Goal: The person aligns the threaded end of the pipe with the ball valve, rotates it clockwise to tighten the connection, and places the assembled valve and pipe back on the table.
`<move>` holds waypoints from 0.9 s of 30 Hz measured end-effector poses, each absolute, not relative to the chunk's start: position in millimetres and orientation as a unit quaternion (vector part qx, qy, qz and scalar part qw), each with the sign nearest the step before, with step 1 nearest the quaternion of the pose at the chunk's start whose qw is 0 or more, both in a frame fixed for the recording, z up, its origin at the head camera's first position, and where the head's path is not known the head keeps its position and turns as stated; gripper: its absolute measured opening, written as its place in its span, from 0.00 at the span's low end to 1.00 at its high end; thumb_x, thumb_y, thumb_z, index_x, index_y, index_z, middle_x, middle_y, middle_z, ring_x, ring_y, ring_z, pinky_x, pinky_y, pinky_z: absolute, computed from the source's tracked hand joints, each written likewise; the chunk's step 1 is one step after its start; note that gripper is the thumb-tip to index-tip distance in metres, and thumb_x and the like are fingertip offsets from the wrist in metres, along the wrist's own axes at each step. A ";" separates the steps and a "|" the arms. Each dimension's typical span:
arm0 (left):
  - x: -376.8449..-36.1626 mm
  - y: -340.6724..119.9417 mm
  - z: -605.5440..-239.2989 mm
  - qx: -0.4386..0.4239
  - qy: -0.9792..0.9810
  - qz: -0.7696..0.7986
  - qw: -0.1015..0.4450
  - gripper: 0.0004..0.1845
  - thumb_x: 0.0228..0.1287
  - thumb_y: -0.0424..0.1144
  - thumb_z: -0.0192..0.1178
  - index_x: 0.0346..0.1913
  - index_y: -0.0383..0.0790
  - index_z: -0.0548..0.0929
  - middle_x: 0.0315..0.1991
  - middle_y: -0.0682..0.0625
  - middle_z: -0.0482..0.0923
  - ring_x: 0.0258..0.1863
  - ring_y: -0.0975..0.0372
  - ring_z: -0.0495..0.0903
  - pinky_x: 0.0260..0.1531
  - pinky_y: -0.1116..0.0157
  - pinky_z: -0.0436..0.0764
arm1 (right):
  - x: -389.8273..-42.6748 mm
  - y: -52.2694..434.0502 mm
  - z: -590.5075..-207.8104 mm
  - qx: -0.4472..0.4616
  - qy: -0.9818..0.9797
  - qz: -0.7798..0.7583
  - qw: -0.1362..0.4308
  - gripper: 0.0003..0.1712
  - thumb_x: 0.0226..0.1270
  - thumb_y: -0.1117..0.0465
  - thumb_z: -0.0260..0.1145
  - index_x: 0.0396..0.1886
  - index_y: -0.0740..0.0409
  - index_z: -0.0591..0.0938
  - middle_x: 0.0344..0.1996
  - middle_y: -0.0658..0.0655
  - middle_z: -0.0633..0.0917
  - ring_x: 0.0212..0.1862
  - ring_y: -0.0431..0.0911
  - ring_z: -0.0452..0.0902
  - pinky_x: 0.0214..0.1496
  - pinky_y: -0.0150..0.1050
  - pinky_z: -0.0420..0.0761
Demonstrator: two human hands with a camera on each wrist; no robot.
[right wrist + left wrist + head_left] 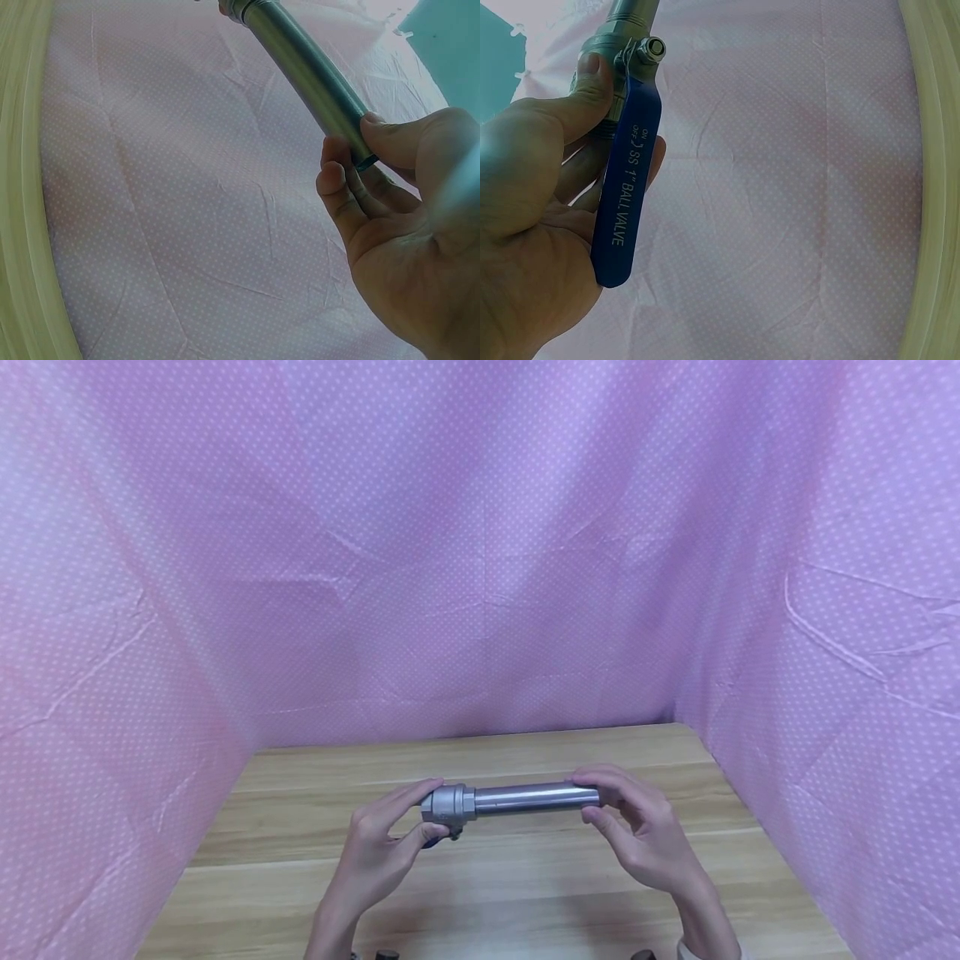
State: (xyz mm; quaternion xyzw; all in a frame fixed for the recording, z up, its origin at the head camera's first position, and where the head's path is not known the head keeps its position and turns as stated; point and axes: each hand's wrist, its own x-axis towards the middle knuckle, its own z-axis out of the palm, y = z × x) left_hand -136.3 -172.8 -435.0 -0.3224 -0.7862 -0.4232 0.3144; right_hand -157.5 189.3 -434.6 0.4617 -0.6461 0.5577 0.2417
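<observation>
Holding ball valve at 9 o'clock end of assembly: left hand, thumb and fingers curled round valve body. Blue handle lay along left palm, marked "SS 1\" BALL VALVE". Gripped at 3 o'clock end of steel pipe: right hand, fingertips and thumb pinching pipe end. Pipe joined to valve, held level above wooden table. Pink dotted cloth hung at 12, 9 and 3 o'clock.

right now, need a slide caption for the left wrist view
Left hand grips a steel ball valve, its blue handle lying across the palm, against pink dotted cloth.
</observation>
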 end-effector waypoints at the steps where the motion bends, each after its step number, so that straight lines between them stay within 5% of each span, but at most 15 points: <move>1: -136.3 -172.7 -435.2 -0.322 -0.787 -0.423 0.314 0.36 0.52 0.25 0.85 0.68 0.39 0.89 0.56 0.39 0.95 0.55 0.49 0.96 0.69 0.78 0.85 | -157.4 189.4 -434.7 0.461 -0.647 0.558 0.241 0.34 0.56 0.94 0.67 0.65 0.80 0.81 0.62 0.65 0.89 0.43 0.42 0.85 0.40 0.30 0.89; 27: -138.6 -173.5 -435.4 -0.325 -0.786 -0.430 0.303 0.36 0.54 0.25 0.85 0.69 0.39 0.89 0.57 0.38 0.95 0.56 0.50 0.96 0.70 0.77 0.85 | -157.8 189.1 -432.7 0.451 -0.661 0.549 0.241 0.35 0.55 0.94 0.68 0.64 0.78 0.82 0.54 0.63 0.89 0.39 0.43 0.83 0.34 0.33 0.86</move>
